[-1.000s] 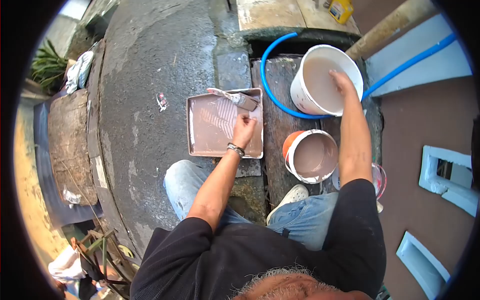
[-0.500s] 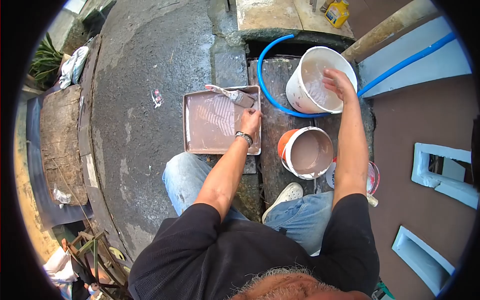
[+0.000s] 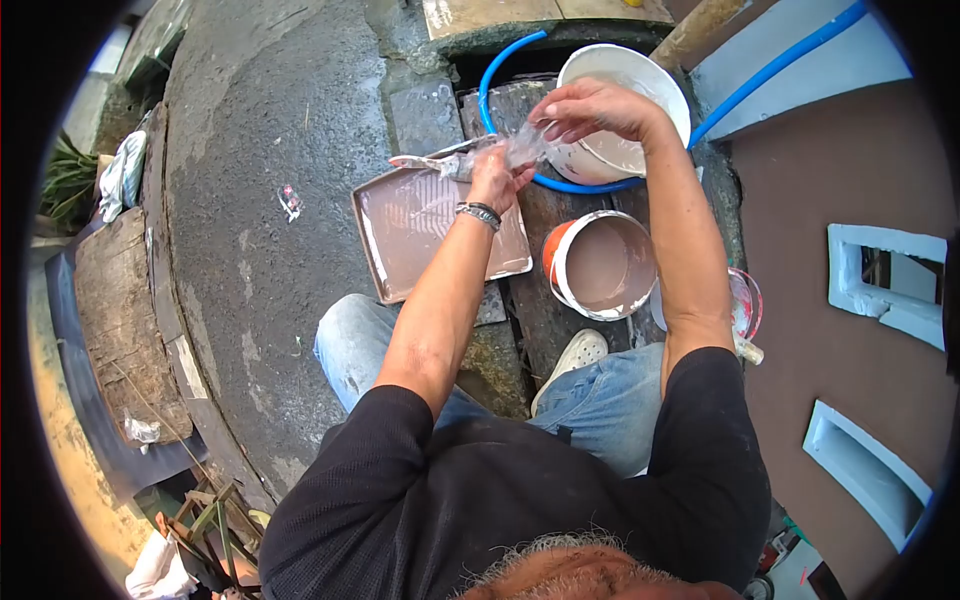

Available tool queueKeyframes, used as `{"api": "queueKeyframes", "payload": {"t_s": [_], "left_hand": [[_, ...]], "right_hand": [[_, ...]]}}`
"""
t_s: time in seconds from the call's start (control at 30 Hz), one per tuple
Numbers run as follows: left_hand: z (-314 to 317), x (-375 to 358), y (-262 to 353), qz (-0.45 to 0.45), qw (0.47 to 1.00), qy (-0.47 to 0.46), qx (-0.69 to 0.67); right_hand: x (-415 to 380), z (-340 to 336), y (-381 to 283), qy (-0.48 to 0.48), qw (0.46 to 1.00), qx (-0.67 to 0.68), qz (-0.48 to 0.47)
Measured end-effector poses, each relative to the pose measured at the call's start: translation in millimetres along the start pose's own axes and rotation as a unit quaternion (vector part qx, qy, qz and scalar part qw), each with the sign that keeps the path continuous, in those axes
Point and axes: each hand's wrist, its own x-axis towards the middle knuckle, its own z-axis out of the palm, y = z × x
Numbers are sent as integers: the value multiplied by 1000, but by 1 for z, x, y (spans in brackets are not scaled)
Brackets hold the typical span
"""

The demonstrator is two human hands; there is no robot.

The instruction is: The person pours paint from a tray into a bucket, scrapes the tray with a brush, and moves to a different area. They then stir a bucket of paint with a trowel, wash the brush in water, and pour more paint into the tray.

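My left hand (image 3: 497,178) is above the right part of the paint tray (image 3: 372,240), thumb apart from the partly veiled fingers. My right hand (image 3: 597,108) is cupped with fingers stretched toward it, in front of the white bucket (image 3: 590,165). A clear splash (image 3: 525,148), which looks like water, spans the gap between the hands. A paint-smeared brush (image 3: 435,162) lies across the tray's far edge, its bristle end partly hidden by my left hand. Brown paint coats the tray, with ridged marks. Nearer me stands an orange-and-white pail (image 3: 605,265) of brown paint.
A blue hose (image 3: 490,85) curves around the white bucket. Right of the pail sits a pink-rimmed container (image 3: 745,305), partly behind my right arm. A white clog (image 3: 580,358) shows below the pail. The brown wall (image 3: 790,240) with pale blue openings is on the right.
My right hand has come out of the white bucket and moved left toward my left hand. My left hand has risen from the tray's right rim. A clear splash now shows between them.
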Motion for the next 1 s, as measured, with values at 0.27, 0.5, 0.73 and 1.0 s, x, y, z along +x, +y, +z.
{"api": "queueKeyframes", "payload": {"t_s": [0.27,0.5,0.73,1.0], "left_hand": [[-90,21,17,326,612,59,718],[-99,44,19,361,269,29,892],[-93,54,6,379,280,41,881],[-42,12,53,255,573,45,778]], "right_hand": [[43,-96,175,370,907,-100,174],[8,-33,39,54,971,230,-28],[22,2,5,-3,1000,21,-1],[59,-123,230,377,913,-72,139]]}}
